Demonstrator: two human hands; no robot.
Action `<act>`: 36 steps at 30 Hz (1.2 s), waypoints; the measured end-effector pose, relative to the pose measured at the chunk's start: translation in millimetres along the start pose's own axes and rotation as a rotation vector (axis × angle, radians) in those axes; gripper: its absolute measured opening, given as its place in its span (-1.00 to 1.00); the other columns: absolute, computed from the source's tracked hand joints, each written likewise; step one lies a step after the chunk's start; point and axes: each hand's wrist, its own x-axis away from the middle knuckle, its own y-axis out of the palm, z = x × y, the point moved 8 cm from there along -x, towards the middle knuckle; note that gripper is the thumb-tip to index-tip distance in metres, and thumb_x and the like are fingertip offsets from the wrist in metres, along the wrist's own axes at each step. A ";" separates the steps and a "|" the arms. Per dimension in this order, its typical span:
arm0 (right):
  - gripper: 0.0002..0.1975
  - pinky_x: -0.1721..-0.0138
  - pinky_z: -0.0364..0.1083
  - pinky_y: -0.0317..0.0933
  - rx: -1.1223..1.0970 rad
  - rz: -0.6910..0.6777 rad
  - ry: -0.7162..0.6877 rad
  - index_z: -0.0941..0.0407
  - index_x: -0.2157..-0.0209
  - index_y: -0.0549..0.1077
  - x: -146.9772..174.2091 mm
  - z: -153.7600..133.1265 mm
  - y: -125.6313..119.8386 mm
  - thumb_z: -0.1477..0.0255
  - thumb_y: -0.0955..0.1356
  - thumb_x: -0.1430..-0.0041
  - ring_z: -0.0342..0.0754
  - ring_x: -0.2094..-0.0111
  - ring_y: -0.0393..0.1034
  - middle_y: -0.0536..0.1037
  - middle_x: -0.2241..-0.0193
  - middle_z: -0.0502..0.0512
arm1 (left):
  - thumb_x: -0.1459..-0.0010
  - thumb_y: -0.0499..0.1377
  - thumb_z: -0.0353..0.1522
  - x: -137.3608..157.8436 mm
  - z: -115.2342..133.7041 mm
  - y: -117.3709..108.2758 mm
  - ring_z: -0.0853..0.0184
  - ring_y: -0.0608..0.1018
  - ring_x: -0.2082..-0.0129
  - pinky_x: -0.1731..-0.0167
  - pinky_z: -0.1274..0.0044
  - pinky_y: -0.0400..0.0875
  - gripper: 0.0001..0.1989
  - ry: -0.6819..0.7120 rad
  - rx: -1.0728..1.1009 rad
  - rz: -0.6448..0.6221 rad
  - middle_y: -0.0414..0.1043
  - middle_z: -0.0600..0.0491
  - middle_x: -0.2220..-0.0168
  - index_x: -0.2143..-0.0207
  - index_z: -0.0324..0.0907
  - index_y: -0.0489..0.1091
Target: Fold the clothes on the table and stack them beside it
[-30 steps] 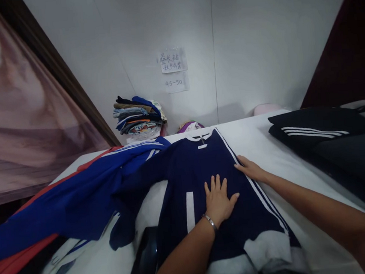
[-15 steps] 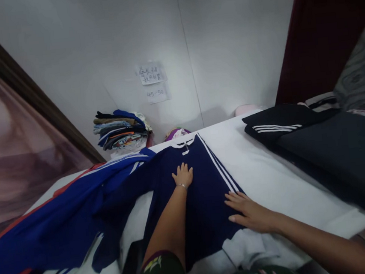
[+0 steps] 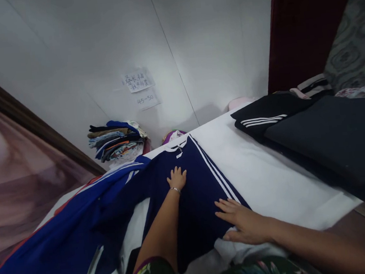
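A navy sweatshirt (image 3: 197, 191) with a white-edged collar lies on the white table (image 3: 252, 164). White stripes run along its right side, and a small white tag hangs at its neck. My left hand (image 3: 176, 179) rests flat on the upper chest, fingers spread. Over the lower right side, by the stripes, my right hand (image 3: 240, 222) lies with fingers stretched out. Its sleeve on the left reaches across a bright blue striped garment (image 3: 50, 236). Pale grey cloth (image 3: 226, 251) shows at the hem, partly under my right hand.
Dark folded clothes (image 3: 327, 136) are piled on the table's right side. A stack of folded garments (image 3: 118, 139) stands behind the table at the back left. Handwritten paper notes (image 3: 138, 81) hang on the wall. A pinkish curtain (image 3: 18, 178) hangs at left.
My right hand has slid slightly down along the striped side toward the hem. My left hand stays on the chest. The view has tilted and shifted a little.
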 end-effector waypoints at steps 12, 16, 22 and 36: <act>-0.42 -0.29 0.17 -0.11 -0.142 0.449 0.065 0.06 -0.21 0.28 27.6 42.4 -19.5 0.10 0.24 -0.24 0.10 -0.28 0.04 0.21 -0.25 0.19 | -0.29 -0.15 -0.05 57.0 36.6 25.2 0.16 -0.07 -0.36 -0.26 0.13 -0.14 -0.39 0.263 0.052 0.006 -0.07 -0.05 -0.36 -0.29 -0.13 0.05; -0.37 -0.22 0.20 0.04 -0.275 0.619 0.247 0.13 -0.19 0.30 54.3 84.5 -21.6 0.13 0.29 -0.15 0.18 -0.23 0.13 0.25 -0.23 0.26 | -0.30 -0.15 -0.07 69.5 42.8 20.7 0.16 -0.05 -0.36 -0.26 0.15 -0.12 -0.40 0.243 0.126 -0.009 -0.07 -0.07 -0.35 -0.29 -0.15 0.06; -0.35 0.02 0.09 0.34 -0.669 0.514 0.256 0.13 -0.19 0.27 61.7 81.7 -7.4 0.23 0.35 -0.06 0.11 0.03 0.41 0.48 0.00 0.20 | -0.28 -0.16 -0.01 109.1 72.8 30.6 0.14 -0.09 -0.36 -0.26 0.11 -0.16 -0.37 0.402 0.093 -0.024 -0.11 -0.05 -0.37 -0.29 -0.11 0.07; -0.47 0.14 0.11 0.36 -0.104 0.337 0.333 0.11 -0.06 0.43 77.1 63.3 -27.9 0.13 0.23 -0.16 0.13 0.22 0.47 0.57 0.20 0.20 | -0.25 -0.19 0.06 174.1 89.6 26.6 0.10 -0.05 -0.35 -0.26 0.08 -0.18 -0.33 0.635 0.103 -0.078 -0.07 -0.06 -0.35 -0.29 -0.05 0.06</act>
